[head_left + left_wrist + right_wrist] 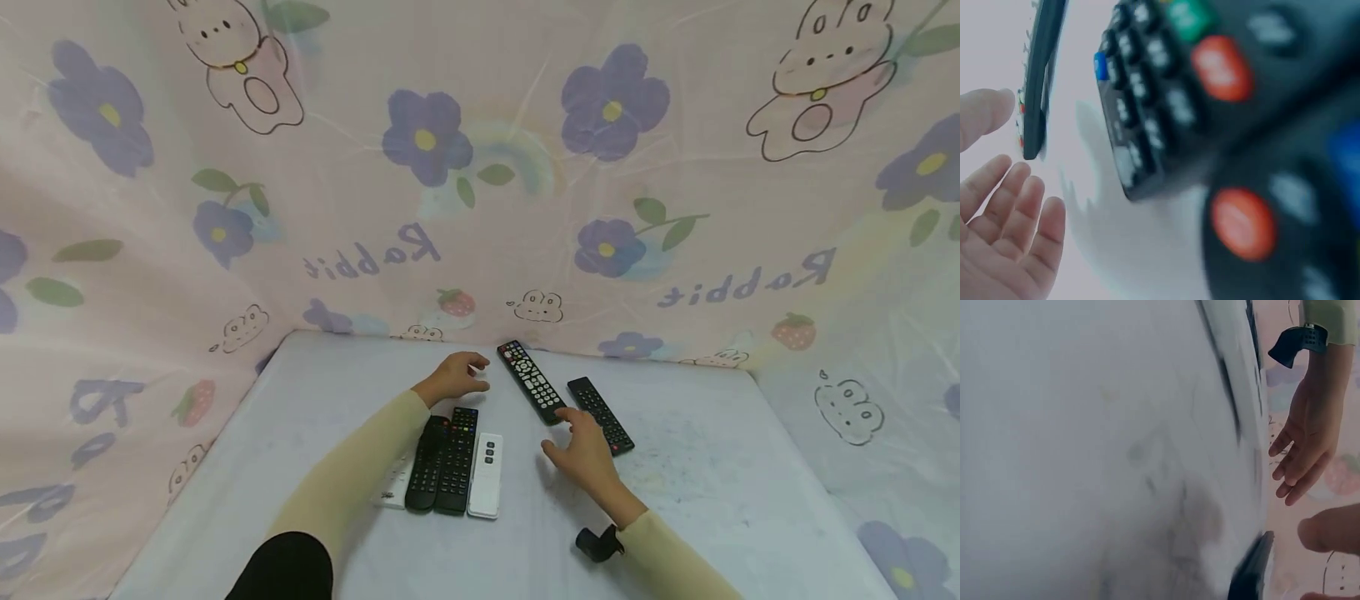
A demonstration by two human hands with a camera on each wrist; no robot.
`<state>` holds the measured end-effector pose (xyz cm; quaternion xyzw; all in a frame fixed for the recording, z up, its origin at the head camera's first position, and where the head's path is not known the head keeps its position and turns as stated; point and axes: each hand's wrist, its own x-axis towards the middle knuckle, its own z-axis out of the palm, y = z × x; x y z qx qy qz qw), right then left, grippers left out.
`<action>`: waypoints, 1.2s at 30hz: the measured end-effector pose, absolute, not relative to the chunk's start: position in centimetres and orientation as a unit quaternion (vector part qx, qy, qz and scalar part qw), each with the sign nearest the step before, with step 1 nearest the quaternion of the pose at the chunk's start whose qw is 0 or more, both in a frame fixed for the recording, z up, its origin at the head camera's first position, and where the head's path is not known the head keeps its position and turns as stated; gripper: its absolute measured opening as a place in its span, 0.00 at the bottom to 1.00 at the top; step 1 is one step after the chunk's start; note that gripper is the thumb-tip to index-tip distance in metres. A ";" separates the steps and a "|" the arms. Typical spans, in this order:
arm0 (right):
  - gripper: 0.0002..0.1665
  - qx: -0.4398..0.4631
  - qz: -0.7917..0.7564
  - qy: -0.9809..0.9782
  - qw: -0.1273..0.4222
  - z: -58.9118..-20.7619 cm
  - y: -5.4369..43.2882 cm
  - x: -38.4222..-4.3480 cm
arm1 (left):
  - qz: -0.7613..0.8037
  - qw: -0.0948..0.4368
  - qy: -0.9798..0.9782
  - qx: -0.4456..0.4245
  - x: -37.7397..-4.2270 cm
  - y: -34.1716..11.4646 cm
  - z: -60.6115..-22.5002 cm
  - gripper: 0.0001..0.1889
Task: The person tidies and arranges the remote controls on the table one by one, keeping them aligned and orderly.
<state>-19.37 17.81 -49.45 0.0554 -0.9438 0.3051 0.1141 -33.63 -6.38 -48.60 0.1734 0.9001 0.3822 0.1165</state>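
A black remote with large pale keys [530, 382] is seen aslant at the far side of a white table [697, 475], between the two hands, its upper end brought close to the table's back edge. Its lower end is met in the head view by the fingertips of the right hand [585, 454], though whether it is actually touched cannot be told; the thumb of that hand is set well apart from the fingers, and nothing is seen to be gripped. The left hand [452, 379] is placed just to the left of the same remote, its thumb and fingers spread wide with a gap between them, and nothing is held in it. Just to the right, a second black remote [600, 415] is laid at a similar slant, partly covered by the right hand. Nearer the left forearm, a row is formed side by side by a white remote [487, 477], a black remote with small coloured keys [455, 467], a round-ended black remote [423, 477] and a white item [393, 490], mostly hidden. A small black device [597, 543] is seen at the right wrist, beside a pale yellow sleeve [667, 558]. The table is backed by a pink curtain [517, 242] printed with purple flowers and rabbits.
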 end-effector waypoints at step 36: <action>0.45 -0.047 0.280 -0.959 0.027 -50.6 18.4 -24.8 | 0.420 0.100 0.898 0.088 -39.6 -1.3 -51.5 0.39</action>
